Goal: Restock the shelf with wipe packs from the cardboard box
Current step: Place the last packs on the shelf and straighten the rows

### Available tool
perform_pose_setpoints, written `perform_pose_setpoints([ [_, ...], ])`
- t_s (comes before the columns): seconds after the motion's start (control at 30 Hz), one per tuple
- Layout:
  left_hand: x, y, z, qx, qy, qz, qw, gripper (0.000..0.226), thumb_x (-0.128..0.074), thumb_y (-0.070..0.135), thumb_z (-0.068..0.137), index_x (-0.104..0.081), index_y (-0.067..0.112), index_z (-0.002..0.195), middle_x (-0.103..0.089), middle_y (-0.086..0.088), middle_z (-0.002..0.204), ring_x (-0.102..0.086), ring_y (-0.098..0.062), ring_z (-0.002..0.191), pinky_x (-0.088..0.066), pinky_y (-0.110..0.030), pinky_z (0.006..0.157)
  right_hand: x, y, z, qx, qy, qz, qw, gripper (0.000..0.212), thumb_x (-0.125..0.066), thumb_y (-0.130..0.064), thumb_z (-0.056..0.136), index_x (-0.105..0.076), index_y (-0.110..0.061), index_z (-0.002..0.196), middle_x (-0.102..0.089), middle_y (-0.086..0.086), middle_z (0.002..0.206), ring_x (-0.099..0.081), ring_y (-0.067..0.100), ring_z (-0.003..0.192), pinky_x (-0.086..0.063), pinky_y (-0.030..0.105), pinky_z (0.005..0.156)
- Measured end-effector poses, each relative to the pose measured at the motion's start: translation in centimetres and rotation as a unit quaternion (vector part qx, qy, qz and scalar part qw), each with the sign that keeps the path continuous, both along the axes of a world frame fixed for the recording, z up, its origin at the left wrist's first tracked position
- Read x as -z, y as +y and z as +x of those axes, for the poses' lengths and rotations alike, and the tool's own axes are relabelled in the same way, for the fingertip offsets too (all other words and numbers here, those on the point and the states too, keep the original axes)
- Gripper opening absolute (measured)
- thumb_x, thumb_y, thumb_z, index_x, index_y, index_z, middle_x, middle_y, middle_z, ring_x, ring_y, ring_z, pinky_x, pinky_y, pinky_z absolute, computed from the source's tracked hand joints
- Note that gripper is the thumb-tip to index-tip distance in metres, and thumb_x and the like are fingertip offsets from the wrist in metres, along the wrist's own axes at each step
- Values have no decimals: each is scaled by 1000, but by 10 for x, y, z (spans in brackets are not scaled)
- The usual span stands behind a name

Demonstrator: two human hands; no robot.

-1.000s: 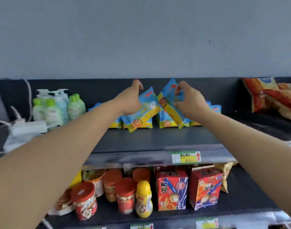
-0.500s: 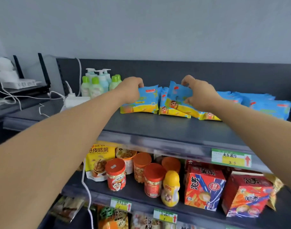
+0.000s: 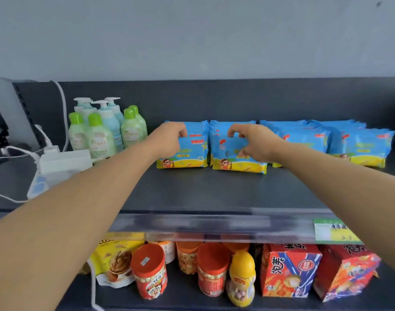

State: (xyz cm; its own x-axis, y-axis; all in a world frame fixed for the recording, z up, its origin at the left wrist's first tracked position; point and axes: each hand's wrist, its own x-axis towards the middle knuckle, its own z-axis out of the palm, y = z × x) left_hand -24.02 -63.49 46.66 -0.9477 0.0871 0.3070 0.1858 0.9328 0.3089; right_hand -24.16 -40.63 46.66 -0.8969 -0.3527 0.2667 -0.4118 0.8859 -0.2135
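Blue and yellow wipe packs stand upright in rows at the back of the dark top shelf [image 3: 214, 194]. My left hand [image 3: 169, 136] grips the top left edge of the front pack of the left row [image 3: 189, 153]. My right hand [image 3: 252, 141] pinches the top of the front pack of the neighbouring row [image 3: 232, 163], which stands a little forward of the left one. Two more rows of wipe packs [image 3: 358, 147] stand to the right. The cardboard box is out of view.
Green-capped lotion and pump bottles [image 3: 102, 131] stand left of the packs. A white power strip with cables [image 3: 62, 162] lies at the shelf's left end. Below are red-lidded jars [image 3: 149, 270], a yellow-capped bottle [image 3: 241, 279], red snack boxes [image 3: 288, 270] and a nut bag [image 3: 115, 259].
Both packs went from tilted in my hands to standing upright at the front of their rows. The view shifted, so the rows now sit straight ahead.
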Motion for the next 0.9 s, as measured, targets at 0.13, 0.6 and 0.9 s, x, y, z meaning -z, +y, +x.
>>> perform_pose_setpoints([
  [0.13,2,-3,-9,7,32,-20,999,34,-51,-12,83,-60,8,110,-51,-7,116,-51,-21,103,-43,-30,83,3,-4,-10,16,26,34,999,46,-63,-6,85,-49,-24,126,-50,9,132,-49,28,116,-41,35,90],
  [0.6,7,-4,-14,5,59,-30,998,40,-51,-12,83,-56,8,117,-52,-9,118,-48,-24,112,-45,-34,91,22,-14,-19,73,123,61,988,44,-57,-3,86,-41,-13,126,-42,10,126,-40,29,116,-35,37,96],
  [0.9,20,3,-8,-31,107,-122,986,43,-59,2,83,-46,11,123,-45,-9,124,-42,-27,115,-41,-39,94,25,-14,-10,110,157,76,979,53,-58,-14,86,-36,-11,134,-41,11,132,-36,31,122,-33,40,100],
])
